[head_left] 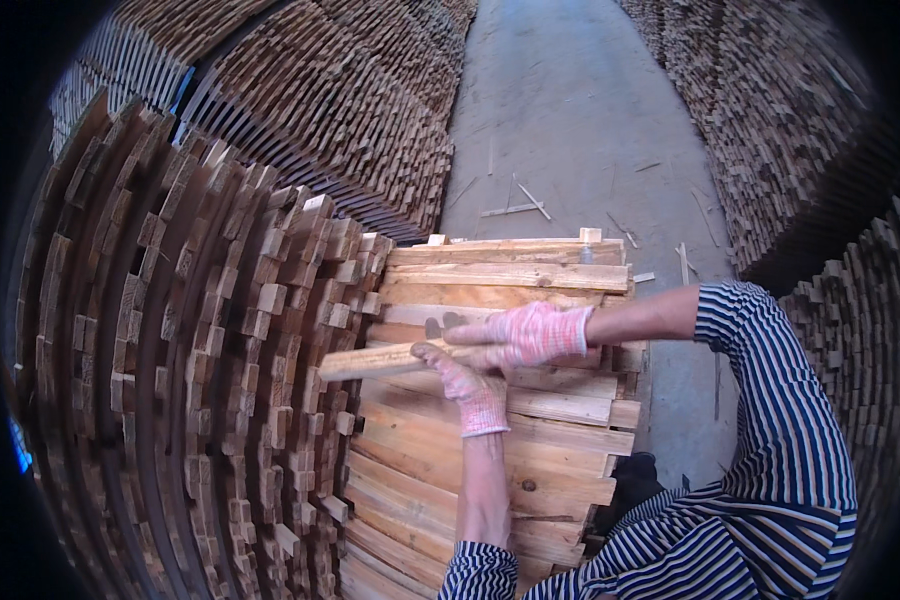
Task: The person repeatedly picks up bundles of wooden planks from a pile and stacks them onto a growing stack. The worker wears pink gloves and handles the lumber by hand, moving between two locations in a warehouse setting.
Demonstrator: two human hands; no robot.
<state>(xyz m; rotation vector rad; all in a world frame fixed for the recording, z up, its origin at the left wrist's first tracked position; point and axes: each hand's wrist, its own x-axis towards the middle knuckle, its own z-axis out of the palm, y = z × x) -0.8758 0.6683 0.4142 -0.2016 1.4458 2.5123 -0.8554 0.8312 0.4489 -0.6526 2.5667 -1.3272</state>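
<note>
Both hands wear pink-and-white knit gloves with dark, worn fingertips. A narrow wooden board (370, 361) lies across between them, its far end pointing left toward the tall stack. My left hand (475, 392) comes up from below and is closed round the board, with fingers over its top. Against the board's right part is my right hand (535, 335), its fingers reaching left along the wood and closed on it; its grip is partly hidden. Beneath both hands spreads a pile of pale wooden boards (560, 432), laid side by side with uneven ends.
A tall stack of boards (200, 350) stands close on my left, its ends jutting out. More board stacks (340, 90) rise beyond it, and others (770, 120) line the right side. Between them runs a concrete aisle (580, 100) with loose wood strips (515, 208) scattered on it.
</note>
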